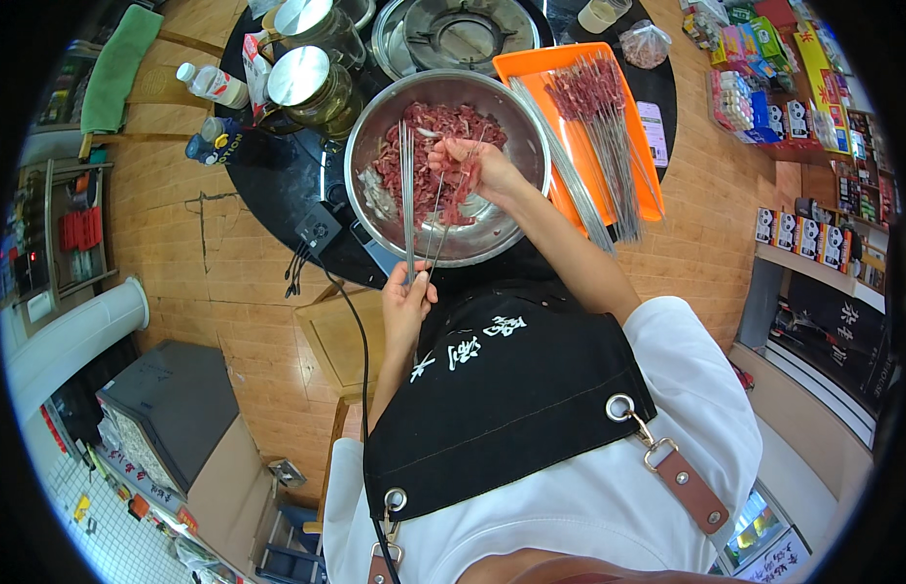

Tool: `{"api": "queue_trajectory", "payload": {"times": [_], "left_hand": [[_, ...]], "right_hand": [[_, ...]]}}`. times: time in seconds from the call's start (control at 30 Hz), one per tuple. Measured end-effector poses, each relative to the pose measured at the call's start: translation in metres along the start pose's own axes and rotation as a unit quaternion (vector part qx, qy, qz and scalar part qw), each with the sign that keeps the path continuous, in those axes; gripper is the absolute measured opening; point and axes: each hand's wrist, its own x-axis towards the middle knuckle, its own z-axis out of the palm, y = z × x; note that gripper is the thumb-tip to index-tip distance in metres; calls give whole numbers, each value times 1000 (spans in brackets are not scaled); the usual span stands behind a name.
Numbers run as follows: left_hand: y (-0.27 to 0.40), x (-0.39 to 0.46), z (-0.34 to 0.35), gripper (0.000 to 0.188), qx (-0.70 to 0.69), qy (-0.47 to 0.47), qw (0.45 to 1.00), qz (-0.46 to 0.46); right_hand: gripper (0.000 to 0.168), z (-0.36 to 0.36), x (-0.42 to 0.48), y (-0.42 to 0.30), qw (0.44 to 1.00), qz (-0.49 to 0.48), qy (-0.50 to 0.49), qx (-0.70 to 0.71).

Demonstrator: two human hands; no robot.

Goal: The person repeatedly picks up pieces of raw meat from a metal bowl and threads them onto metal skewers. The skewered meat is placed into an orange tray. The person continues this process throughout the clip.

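Note:
My left hand (408, 303) grips several thin metal skewers (407, 197) by their lower ends, just off the near rim of a large steel bowl (524, 131). Sliced raw red meat (453, 117) fills much of the bowl, with a pale, whitish patch (376, 193) along its left side. Over the meat, my right hand (489, 171) pinches a strip of meat (453, 208) against a skewer slanting up from my left hand. Whether that strip is pierced cannot be told.
Right of the bowl, an orange tray (646, 186) carries meat-threaded skewers (588, 87) and bare skewers (562, 164). Glass jugs (318, 95) stand left, a portable gas stove (471, 36) behind. A phone (651, 135), a bagged lump (644, 44) and a cabled black box (318, 230) lie on the black table.

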Motion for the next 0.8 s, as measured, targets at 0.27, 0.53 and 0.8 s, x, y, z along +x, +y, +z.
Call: {"api": "queue_trajectory", "payload": {"times": [0.27, 0.53, 0.8], "left_hand": [[-1, -3, -4, 11, 0, -5, 1000, -6], [0, -3, -5, 11, 1, 2, 1000, 0], [4, -6, -5, 12, 1, -2, 1000, -12]], "right_hand": [[24, 3, 3, -11, 1000, -14, 5, 15], [22, 5, -1, -16, 991, -51, 2, -120], [23, -2, -2, -15, 987, -51, 10, -152]]}}
